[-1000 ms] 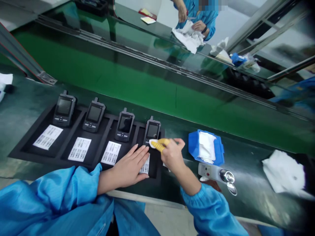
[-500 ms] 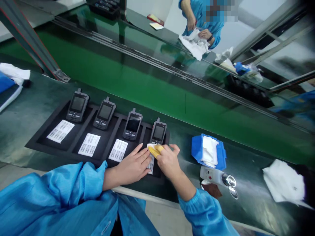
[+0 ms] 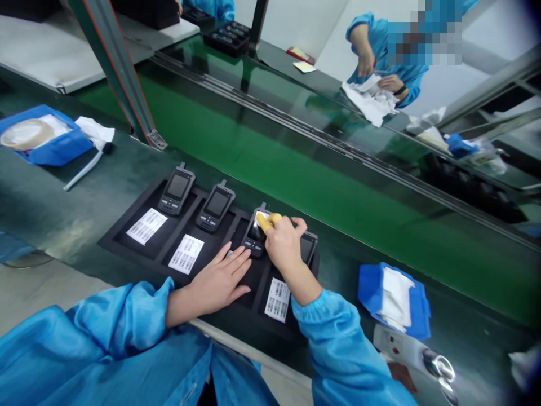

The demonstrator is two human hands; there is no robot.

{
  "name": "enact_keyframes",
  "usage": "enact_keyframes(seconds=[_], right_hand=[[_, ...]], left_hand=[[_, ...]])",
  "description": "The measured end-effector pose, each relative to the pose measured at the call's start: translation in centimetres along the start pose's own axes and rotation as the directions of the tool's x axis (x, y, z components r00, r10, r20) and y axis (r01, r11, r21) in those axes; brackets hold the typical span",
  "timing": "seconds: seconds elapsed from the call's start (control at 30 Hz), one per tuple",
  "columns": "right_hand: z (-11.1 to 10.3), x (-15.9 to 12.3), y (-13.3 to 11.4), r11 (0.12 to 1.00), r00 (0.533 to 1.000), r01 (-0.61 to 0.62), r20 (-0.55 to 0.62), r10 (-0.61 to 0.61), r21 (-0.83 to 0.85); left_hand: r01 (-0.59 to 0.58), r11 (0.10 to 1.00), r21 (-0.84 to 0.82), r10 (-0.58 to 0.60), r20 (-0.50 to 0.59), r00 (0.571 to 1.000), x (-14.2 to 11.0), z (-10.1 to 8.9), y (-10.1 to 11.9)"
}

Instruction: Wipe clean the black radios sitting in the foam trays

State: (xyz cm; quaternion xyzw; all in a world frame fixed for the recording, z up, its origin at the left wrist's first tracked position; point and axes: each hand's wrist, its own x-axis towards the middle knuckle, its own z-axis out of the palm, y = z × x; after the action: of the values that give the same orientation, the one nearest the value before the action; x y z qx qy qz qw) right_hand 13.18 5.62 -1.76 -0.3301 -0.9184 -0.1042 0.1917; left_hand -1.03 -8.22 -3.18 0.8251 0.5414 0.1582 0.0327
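Handheld radios with stubby antennas lie in a black foam tray (image 3: 158, 260), each above a white barcode label. My right hand (image 3: 288, 248), with yellow finger cots on two fingers, presses a small white cloth (image 3: 262, 215) onto the screen of the third radio (image 3: 253, 247) from the left. My left hand (image 3: 217, 282) lies flat with fingers apart, its fingertips by that radio's lower edge and covering most of its label. Partly behind my right hand is the rightmost radio (image 3: 310, 243), above its label (image 3: 277, 300). The two left radios (image 3: 176, 190) are untouched.
Right of the tray stand a blue bin (image 3: 367, 285) of white cloths and a bottle (image 3: 401, 344) with a metal top. At left are another blue bin (image 3: 63, 149) and a brush (image 3: 87, 169). Across the green conveyor, a co-worker's hands (image 3: 391, 83) handle white cloth.
My right hand has moved with the cloth from the rightmost radio's lower end to the third radio's screen. My left hand has shifted left over the tray. The view has turned left.
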Motion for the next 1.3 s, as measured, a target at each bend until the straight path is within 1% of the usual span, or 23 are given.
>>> enact_keyframes(seconds=[0.13,0.2,0.27,0.37,0.43,0.47,0.57,0.63,0.7,0.8,0.87,0.9,0.97,1.13,1.2,1.3], right_hand=[[-0.6,-2.6,-1.9,0.99,0.99,0.135,0.031,-0.137,0.047],[-0.8,-2.5,-1.8,0.986,0.987,0.156,0.04,-0.158,0.055],[-0.7,-1.3,-1.0,0.993,0.993,0.114,0.035,-0.116,0.033],[-0.2,0.8,0.4,1.0,1.0,0.006,0.026,-0.005,-0.025],[0.0,1.0,0.5,0.999,1.0,-0.01,0.024,0.011,-0.042],[-0.1,0.6,0.2,0.999,1.0,0.015,0.023,-0.014,-0.036],[-0.5,-1.5,-1.2,0.99,0.99,0.143,0.016,-0.143,0.015],[-0.8,-2.2,-1.5,0.982,0.983,0.185,0.013,-0.186,0.032],[-0.8,-1.8,-0.9,0.989,0.989,0.149,0.004,-0.149,0.004],[-0.4,0.0,0.9,0.999,1.0,0.02,-0.004,-0.02,-0.044],[0.1,0.4,1.8,0.999,0.999,-0.045,0.011,0.045,-0.016],[0.3,0.2,1.9,0.998,0.998,-0.06,0.021,0.06,0.008],[0.5,-1.0,1.4,0.996,0.997,-0.07,0.033,0.068,0.048],[0.5,-5.3,-1.6,0.993,0.997,-0.056,0.064,0.05,0.1],[0.1,-6.2,-2.6,0.992,0.996,-0.06,0.074,0.052,0.11],[-0.6,-6.4,-3.4,0.991,0.996,-0.051,0.083,0.041,0.123]], left_hand=[[-0.004,1.0,-0.016,0.004,0.015,1.0,0.0,0.0,0.1],[-0.007,1.0,-0.022,0.007,0.03,1.0,0.0,0.1,0.1],[-0.006,1.0,-0.018,0.006,0.03,1.0,0.0,0.2,0.0],[-0.002,1.0,-0.013,0.002,0.016,1.0,-0.1,0.4,-0.1],[0.006,1.0,-0.018,-0.005,0.006,1.0,-0.1,0.4,-0.1],[0.01,1.0,-0.022,-0.01,-0.003,1.0,-0.1,0.4,0.0],[0.009,0.999,-0.033,-0.01,-0.017,1.0,-0.1,0.3,0.0],[0.006,0.999,-0.033,-0.007,-0.019,1.0,0.0,0.3,0.0],[0.009,1.0,-0.03,-0.01,-0.022,1.0,0.0,0.3,0.0],[0.009,1.0,-0.023,-0.009,-0.016,1.0,0.0,0.4,-0.1],[0.007,1.0,-0.019,-0.007,-0.006,1.0,0.1,0.4,-0.1],[0.008,1.0,-0.018,-0.008,-0.003,1.0,0.1,0.3,-0.1],[0.009,1.0,-0.021,-0.009,0.001,1.0,0.1,0.3,-0.1],[0.0,1.0,-0.03,0.0,0.013,1.0,0.2,0.2,-0.1],[-0.004,0.999,-0.04,0.004,0.011,1.0,0.2,0.1,-0.1],[-0.015,0.997,-0.082,0.013,-0.024,1.0,-0.1,-0.3,-0.2]])
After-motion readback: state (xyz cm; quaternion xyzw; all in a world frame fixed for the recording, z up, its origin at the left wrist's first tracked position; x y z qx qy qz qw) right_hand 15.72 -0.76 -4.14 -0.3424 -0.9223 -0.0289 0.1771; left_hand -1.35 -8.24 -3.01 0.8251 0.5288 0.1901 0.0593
